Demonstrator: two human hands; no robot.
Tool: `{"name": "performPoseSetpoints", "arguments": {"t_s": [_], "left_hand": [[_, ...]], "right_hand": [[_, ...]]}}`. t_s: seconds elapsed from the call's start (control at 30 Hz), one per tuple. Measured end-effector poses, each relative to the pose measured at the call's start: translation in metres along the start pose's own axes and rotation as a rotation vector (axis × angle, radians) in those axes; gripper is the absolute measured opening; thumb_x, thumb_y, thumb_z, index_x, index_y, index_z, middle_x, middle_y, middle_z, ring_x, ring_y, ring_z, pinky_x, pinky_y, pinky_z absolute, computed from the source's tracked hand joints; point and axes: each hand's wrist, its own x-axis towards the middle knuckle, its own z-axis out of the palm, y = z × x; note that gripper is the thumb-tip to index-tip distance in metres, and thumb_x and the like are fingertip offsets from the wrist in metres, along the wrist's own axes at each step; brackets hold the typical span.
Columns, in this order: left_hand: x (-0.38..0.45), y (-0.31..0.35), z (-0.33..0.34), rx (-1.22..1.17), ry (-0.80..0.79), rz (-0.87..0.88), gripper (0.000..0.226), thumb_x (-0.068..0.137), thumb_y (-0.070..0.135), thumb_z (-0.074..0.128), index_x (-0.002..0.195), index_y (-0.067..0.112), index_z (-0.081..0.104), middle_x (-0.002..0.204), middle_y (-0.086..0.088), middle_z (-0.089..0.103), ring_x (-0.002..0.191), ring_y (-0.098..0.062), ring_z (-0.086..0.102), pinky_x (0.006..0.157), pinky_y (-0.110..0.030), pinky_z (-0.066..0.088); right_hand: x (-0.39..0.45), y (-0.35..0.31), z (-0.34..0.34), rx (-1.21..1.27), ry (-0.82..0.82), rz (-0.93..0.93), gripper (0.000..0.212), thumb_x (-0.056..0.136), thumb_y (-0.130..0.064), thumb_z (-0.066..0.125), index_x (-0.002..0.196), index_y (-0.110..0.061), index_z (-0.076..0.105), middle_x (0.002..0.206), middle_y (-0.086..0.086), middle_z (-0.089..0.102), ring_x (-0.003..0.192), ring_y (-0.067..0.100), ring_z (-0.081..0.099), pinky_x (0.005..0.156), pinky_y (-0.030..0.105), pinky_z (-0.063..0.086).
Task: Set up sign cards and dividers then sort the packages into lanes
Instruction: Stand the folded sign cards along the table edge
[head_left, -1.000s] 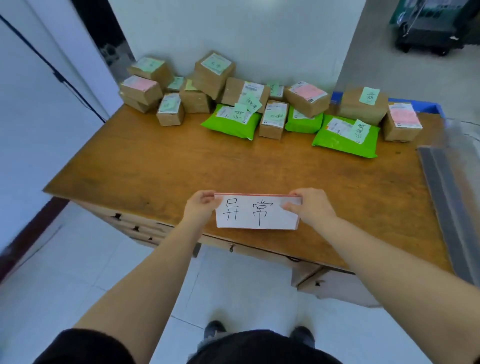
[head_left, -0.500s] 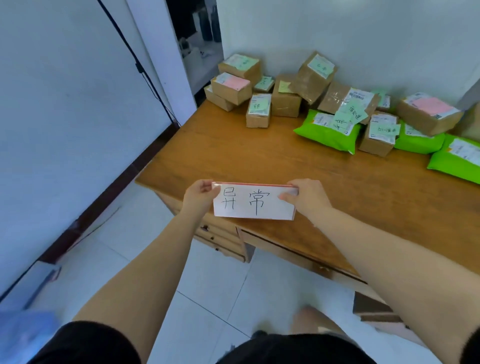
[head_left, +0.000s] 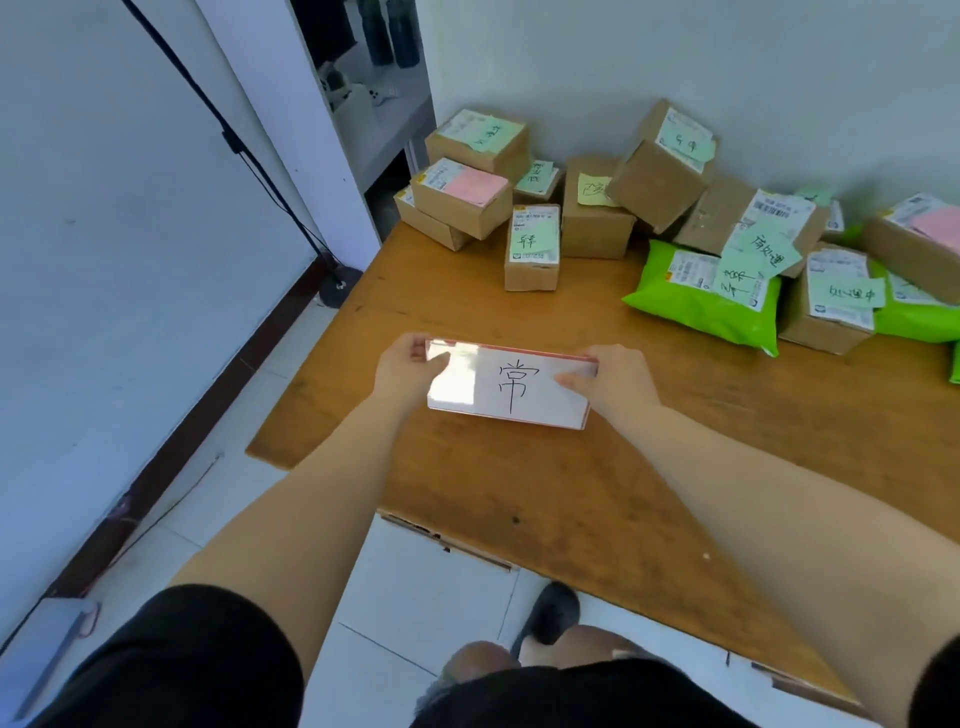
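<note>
Over by the left end of the desk (head_left: 519, 483), the person's left hand (head_left: 402, 371) pinches the left edge of a white sign card (head_left: 511, 387), thumb on the front face; the right hand (head_left: 615, 382) pinches the opposite edge the same way, so both sets of fingers are closed on the card and neither is free. Gripped at its 2 ends, it stays level and square to the desk's front edge, which looks to me like lining it up to mark a lane. It sits low over the wood near the left corner; whether its bottom edge touches, I cannot tell. Glare washes out the card's left half, and only 1 handwritten character, 常, reads clearly. Further back, cardboard boxes (head_left: 532, 247) are heaped against the wall, well apart from the card, each with a shipping label plus a green, pink or yellow note in handwriting too small to read. To the right lies a green mailer bag (head_left: 691, 306), still unsorted, its notes likewise illegible.
</note>
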Motion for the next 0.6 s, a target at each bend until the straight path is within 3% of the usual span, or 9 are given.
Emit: {"name": "performPoseSetpoints", "arguments": {"t_s": [0.23,0.33,0.43,0.6], "left_hand": [[0.065,0.009,0.000,0.050,-0.087,-0.014,0.046,0.089,0.009,0.058,0.133,0.007,0.044,0.125,-0.009,0.055,0.100,-0.017,0.052,0.082,-0.034,0.053],[0.086,0.008,-0.004,0.196,-0.096,0.098,0.048,0.087,0.013,0.061,0.132,0.007,0.046,0.129,-0.011,0.055,0.111,-0.023,0.054,0.092,-0.036,0.050],[0.101,0.008,-0.011,0.374,-0.143,0.243,0.048,0.088,0.018,0.062,0.132,0.009,0.048,0.134,-0.009,0.052,0.123,-0.025,0.048,0.102,-0.035,0.039],[0.109,0.017,-0.029,0.423,-0.126,0.378,0.029,0.086,0.021,0.064,0.112,0.010,0.062,0.113,-0.006,0.062,0.108,-0.022,0.055,0.085,-0.025,0.038]], "right_hand": [[0.050,-0.023,0.003,-0.056,0.022,0.085,0.062,0.085,-0.042,0.063,0.136,-0.010,0.048,0.140,0.010,0.049,0.130,0.027,0.043,0.105,0.035,0.037],[0.060,-0.033,0.001,-0.165,0.031,0.084,0.061,0.084,-0.047,0.062,0.134,-0.014,0.051,0.144,0.007,0.043,0.133,0.025,0.039,0.106,0.037,0.037],[0.062,-0.044,-0.001,-0.174,0.034,0.082,0.059,0.084,-0.048,0.061,0.132,-0.015,0.052,0.138,0.008,0.051,0.128,0.025,0.045,0.102,0.035,0.039],[0.051,-0.068,-0.007,-0.234,0.113,0.046,0.055,0.086,-0.050,0.058,0.130,-0.016,0.056,0.133,0.006,0.057,0.125,0.024,0.050,0.108,0.034,0.031]]}}
